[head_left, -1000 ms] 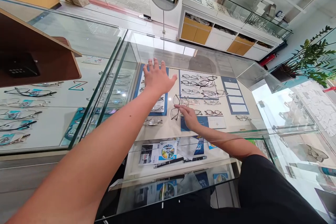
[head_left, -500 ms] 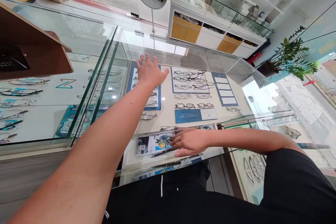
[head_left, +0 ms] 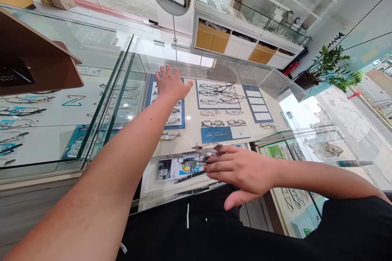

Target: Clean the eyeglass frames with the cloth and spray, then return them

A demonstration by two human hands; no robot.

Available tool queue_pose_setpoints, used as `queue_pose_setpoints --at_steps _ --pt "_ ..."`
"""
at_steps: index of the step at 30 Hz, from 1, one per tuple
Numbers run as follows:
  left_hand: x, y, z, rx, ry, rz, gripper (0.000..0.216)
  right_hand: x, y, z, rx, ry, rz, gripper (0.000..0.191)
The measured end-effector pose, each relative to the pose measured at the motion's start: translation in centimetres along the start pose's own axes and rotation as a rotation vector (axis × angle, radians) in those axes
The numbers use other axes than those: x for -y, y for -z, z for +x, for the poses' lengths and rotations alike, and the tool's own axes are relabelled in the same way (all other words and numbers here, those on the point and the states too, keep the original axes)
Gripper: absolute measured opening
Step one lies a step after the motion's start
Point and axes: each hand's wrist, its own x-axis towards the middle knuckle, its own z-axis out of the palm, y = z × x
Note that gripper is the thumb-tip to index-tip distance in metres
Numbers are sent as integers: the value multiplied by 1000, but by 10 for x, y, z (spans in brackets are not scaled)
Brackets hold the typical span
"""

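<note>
Glass case (head_left: 190, 102), centre of frame: we list rows of glasses inside. Right hand (head_left: 245, 169), lower centre: fingers extended, thumb stretched away; we cannot tell whether the fingers pinch anything. Left hand (head_left: 170, 85), upper centre: fingers spread; contact with the glass unclear. Leaflet (head_left: 176, 167), lower centre. Blurred glasses (head_left: 211, 153), at the right fingertips, above the leaflet's right end. Pen (head_left: 186, 178), below the leaflet. Risks, in our judgement: a loose grip could drop the blurred glasses and scratch a lens; a sweeping thumb could roll the pen. Differences from half a second ago: the right thumb stands farther from the fingers; the left hand stays spread.
</note>
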Motion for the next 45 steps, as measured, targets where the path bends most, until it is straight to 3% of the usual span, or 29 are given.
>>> queue_pose_setpoints --at_steps 2,4,6,8,13,19,25,30,35,45 --pt "0 0 0 -1 3 1 101 -2 29 -9 -253 -207 181 56" --pt "-1 0 0 -2 5 -5 102 -16 49 -17 -665 -418 378 62" --pt "0 1 0 -2 1 -16 102 -41 55 -24 -1029 -541 563 63" --pt "0 1 0 0 1 -23 103 -70 48 -33 -1189 -585 692 60" --pt "1 2 -1 10 5 -2 106 -119 14 -52 -1289 -710 806 55" --pt "0 1 -1 5 -1 13 101 -129 -4 -56 -1343 -695 801 50" --pt "0 2 -1 3 4 23 104 -134 4 -57 -1358 -717 806 48" --pt "0 3 -1 7 6 -3 103 -143 24 -81 -1429 -729 761 46" --pt "1 1 -1 6 9 -16 103 -156 23 -98 -1432 -804 761 45" --pt "2 1 0 2 13 30 106 -180 22 -63 -1414 -719 810 39"
